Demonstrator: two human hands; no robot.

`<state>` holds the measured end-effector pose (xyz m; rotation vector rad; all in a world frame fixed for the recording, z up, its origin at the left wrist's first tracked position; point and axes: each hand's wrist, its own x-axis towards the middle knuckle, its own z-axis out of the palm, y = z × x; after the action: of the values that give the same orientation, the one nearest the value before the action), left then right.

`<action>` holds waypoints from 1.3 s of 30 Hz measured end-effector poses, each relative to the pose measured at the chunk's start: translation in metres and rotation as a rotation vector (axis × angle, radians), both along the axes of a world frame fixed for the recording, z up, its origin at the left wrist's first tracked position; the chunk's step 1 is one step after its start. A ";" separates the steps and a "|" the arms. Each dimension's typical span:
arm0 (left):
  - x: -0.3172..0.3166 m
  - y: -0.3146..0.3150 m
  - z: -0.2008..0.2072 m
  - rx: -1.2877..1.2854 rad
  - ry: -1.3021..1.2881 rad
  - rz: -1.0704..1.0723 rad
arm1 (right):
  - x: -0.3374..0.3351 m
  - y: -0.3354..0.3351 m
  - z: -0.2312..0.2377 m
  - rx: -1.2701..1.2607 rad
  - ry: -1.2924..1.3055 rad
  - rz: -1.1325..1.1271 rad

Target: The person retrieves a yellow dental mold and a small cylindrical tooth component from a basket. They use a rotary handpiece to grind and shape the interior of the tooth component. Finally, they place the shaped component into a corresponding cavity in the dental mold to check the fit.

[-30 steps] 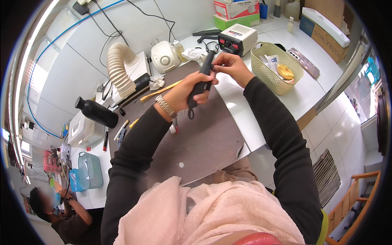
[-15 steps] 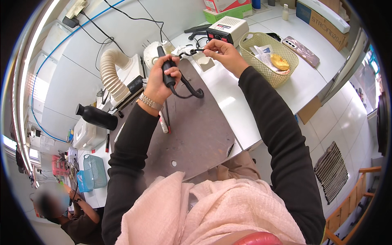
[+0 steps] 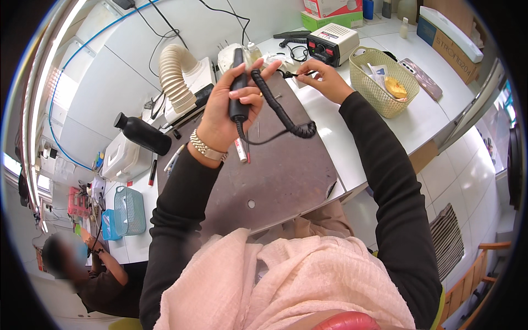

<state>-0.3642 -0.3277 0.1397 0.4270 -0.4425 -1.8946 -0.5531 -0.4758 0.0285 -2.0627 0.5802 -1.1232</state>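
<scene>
My left hand (image 3: 225, 115) is wrapped round a black rotary tool handpiece (image 3: 238, 112), held upright above the brown work mat (image 3: 275, 181). A black coiled cord (image 3: 278, 107) comes off its lower end, loops down and climbs back past my outstretched left fingertips. Farther right, my right hand (image 3: 330, 83) pinches a thin black end of cord between thumb and fingertips; its exact tip is hard to make out. Behind that hand stands a white-and-black control box (image 3: 330, 44) with red switches. Below the handpiece, a white marker (image 3: 240, 150) and a thin red-ended tool lie on the mat.
A ribbed extraction hose (image 3: 175, 77) and black bottle (image 3: 142, 133) stand left of the mat. On the right are a woven basket (image 3: 385, 104) with food and a phone (image 3: 421, 78). Teal baskets (image 3: 128, 212) sit far left, near another person (image 3: 99, 280).
The view has shifted left, so the bench appears farther right. The coiled cord has risen to my left fingertips, which have stretched out. My right hand still pinches the thin cord.
</scene>
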 end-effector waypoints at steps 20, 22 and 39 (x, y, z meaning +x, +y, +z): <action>0.082 0.172 0.072 -0.716 -0.158 0.675 | 0.012 0.169 0.085 0.068 0.300 1.013; 0.079 0.171 0.077 -0.749 -0.158 0.543 | 0.042 0.230 0.083 0.133 0.468 1.126; 0.003 0.187 -0.026 -0.158 -0.294 0.201 | 0.118 0.202 0.059 -0.668 -0.192 0.320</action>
<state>-0.3608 -0.1408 0.1134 0.6234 -0.7117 -1.5948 -0.4351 -0.2741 0.0873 -2.4314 -0.2599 -1.4184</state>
